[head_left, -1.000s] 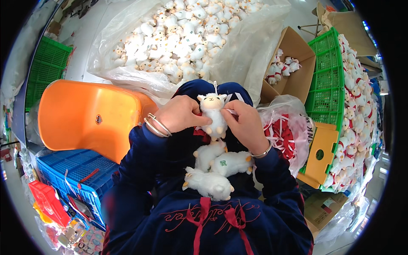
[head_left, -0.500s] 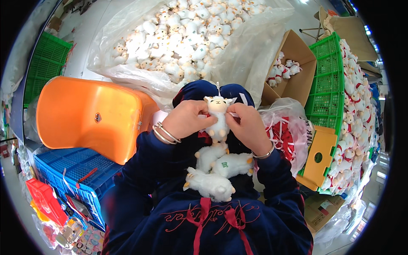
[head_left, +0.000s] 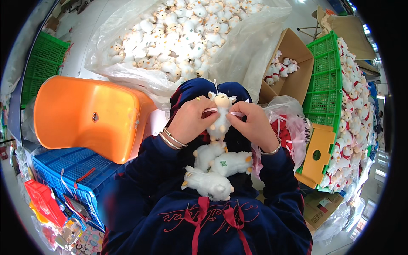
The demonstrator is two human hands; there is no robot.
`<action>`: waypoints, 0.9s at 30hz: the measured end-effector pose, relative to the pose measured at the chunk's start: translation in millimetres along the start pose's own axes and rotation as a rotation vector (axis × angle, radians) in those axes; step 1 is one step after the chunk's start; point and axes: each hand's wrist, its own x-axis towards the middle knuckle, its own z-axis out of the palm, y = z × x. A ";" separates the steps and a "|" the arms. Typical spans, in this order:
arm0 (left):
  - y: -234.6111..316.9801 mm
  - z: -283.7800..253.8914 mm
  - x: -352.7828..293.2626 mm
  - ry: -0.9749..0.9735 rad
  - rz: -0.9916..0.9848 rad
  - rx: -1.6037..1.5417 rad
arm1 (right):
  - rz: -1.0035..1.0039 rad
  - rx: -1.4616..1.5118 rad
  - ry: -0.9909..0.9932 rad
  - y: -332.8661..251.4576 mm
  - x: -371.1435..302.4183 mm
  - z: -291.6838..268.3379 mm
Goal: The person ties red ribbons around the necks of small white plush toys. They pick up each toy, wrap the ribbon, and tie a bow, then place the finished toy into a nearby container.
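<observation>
A small white plush lamb (head_left: 220,121) with a beige face stands upright at my knees, its face toward me and a thin loop rising from its head. My left hand (head_left: 192,119) pinches one end of a pale ribbon (head_left: 210,110) at the lamb's neck. On the other side, my right hand (head_left: 255,126) has the ribbon's other end between thumb and fingers. The stretch between the two hands is hidden. Below, several more plush lambs (head_left: 208,185) lie in my lap, one bearing a small green mark.
Ahead, a large clear plastic bag (head_left: 136,74) holds many white lambs. An orange chair (head_left: 80,112) and blue crate (head_left: 80,168) are at left. To the right are a cardboard box (head_left: 297,85), a bag of red ribbons (head_left: 293,131) and a green crate (head_left: 325,80) beside heaped lambs.
Both hands have drawn slightly away from the lamb's neck, and the pale ribbon ends now show in the fingers. The lamb has shifted a little.
</observation>
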 end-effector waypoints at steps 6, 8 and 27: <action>-1.7 14.0 -3.7 0.093 -0.004 -0.156 | -0.191 0.075 0.018 4.6 8.9 8.2; -4.2 19.8 -3.7 0.125 0.015 -0.206 | -0.202 0.112 -0.013 6.4 10.9 8.1; -3.4 23.9 4.4 0.057 -0.042 -0.355 | -0.182 0.300 -0.079 2.6 27.1 4.3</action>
